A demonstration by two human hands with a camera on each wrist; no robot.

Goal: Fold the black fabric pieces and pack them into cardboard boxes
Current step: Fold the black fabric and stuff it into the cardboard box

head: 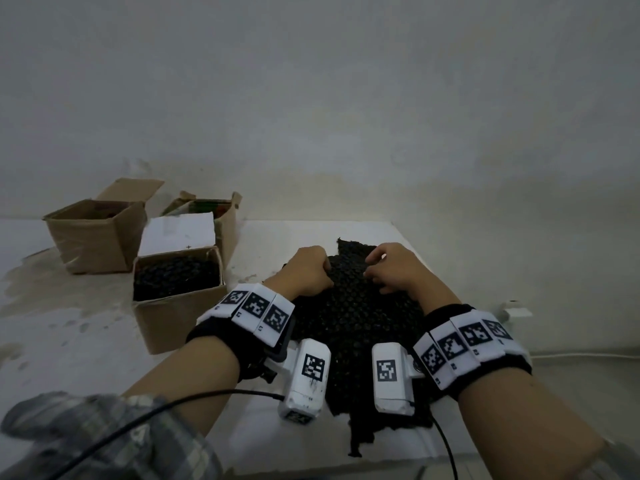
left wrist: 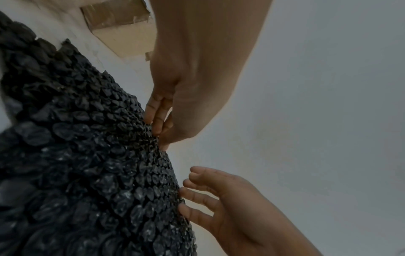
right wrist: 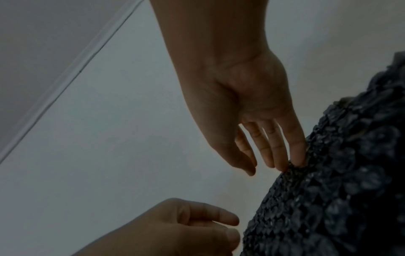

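Black bubbly fabric (head: 349,317) lies spread on the white bench (head: 381,230) before us. Our left hand (head: 308,271) seems to pinch its far edge with curled fingers; our right hand (head: 398,268) touches it with loosely bent fingers. Left stands a cardboard box (head: 173,317) holding black fabric.

Black fabric piece (head: 349,317) with a bumpy scale-like texture, faint grey sheen in the wrist views. Brown cardboard boxes: near box (head: 173,317) full of black fabric, with a white flap (head: 178,233). Far box (head: 97,233) plain brown. Third box (head: 227,223) shows possibly green and red print, blurry. White table (head: 311,233), grey-stained at left. Wrist bands (head: 258,311) white with black square-code markers. Sleeve (head: 104,434) grey plaid.
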